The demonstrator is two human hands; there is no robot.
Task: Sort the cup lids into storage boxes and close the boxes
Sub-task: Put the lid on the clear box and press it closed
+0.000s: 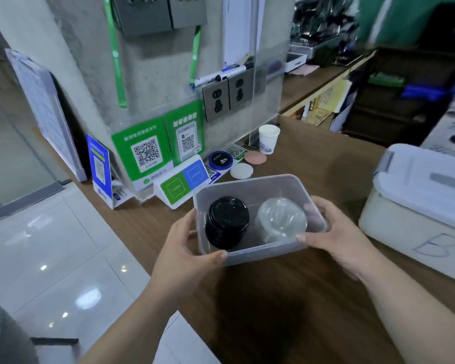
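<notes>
Clear plastic box (250,185), lidless, sits above the wooden table (286,298), left hand (187,248) and right hand (336,232) gripping its opposite ends. Inside lie stacked black lids (226,222) and clear lids (281,219) side by side. A closed white box (418,206) stands just right.

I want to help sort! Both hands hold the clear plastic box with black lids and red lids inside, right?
Not quite: the head view shows the left hand and right hand holding the clear rectangular plastic box, and inside sit a stack of black round lids and a stack of clear domed lids, not red.
</notes>
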